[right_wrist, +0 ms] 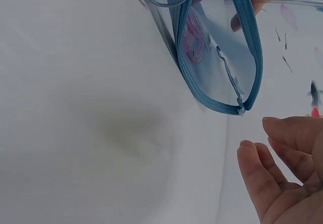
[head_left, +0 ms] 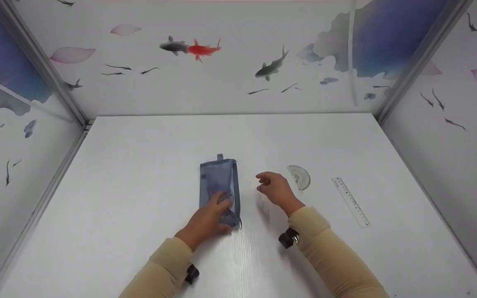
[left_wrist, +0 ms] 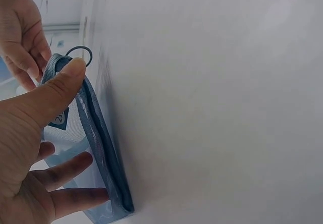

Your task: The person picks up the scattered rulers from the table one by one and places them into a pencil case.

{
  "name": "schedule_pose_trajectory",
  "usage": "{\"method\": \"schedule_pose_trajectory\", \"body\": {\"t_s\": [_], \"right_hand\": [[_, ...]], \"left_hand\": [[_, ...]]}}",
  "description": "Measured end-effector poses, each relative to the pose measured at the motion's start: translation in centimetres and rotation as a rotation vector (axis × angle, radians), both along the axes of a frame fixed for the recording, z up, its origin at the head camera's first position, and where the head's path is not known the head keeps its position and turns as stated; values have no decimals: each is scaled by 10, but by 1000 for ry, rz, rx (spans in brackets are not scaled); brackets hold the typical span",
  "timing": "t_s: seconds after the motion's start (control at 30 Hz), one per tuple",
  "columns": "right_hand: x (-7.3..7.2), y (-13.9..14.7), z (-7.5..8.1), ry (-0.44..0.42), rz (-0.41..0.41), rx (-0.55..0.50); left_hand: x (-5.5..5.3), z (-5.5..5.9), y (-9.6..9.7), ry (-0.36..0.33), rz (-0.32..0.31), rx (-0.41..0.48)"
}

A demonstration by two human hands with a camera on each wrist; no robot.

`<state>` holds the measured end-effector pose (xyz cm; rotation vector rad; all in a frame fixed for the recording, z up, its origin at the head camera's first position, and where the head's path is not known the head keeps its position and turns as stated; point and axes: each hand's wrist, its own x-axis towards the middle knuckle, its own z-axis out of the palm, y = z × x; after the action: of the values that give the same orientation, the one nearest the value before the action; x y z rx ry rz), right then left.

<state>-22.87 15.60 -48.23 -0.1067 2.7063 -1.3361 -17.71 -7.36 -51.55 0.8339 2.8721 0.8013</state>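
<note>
A blue mesh zip pouch (head_left: pixel 215 176) lies lengthwise at mid-table. My left hand (head_left: pixel 205 219) holds its near part, thumb at the zip end and other fingers spread over the mesh. In the right wrist view, the zip edge (right_wrist: pixel 256 57) gapes wide, with a blue pull ring (right_wrist: pixel 160 3) at one end. Something pink and looped (right_wrist: pixel 193 40) shows inside the pouch. To the right of the pouch, my right hand (head_left: pixel 278 190) hovers with loosely bent fingers, holding nothing; its thumb and fingertips stand apart.
A clear protractor (head_left: pixel 299 177) lies just beyond my right hand. Farther right, a clear ruler (head_left: pixel 351 202) lies at a slant. Printed white panels (head_left: pixel 230 95) enclose the white table (head_left: pixel 118 174) at the back and both sides.
</note>
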Motion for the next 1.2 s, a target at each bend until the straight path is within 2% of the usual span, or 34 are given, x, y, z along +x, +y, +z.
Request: {"method": "schedule_pose_trajectory", "body": {"t_s": [0.13,0.67,1.2], "right_hand": [[2,4,-1,2,1,10],[7,18,-1,41,12,91],[9,40,-10,70,47,269]], "left_hand": [[1,0,1,11,0,-28],[1,0,0,-1,-6,-8],[1,-3,0,-23,-4,-10]]}}
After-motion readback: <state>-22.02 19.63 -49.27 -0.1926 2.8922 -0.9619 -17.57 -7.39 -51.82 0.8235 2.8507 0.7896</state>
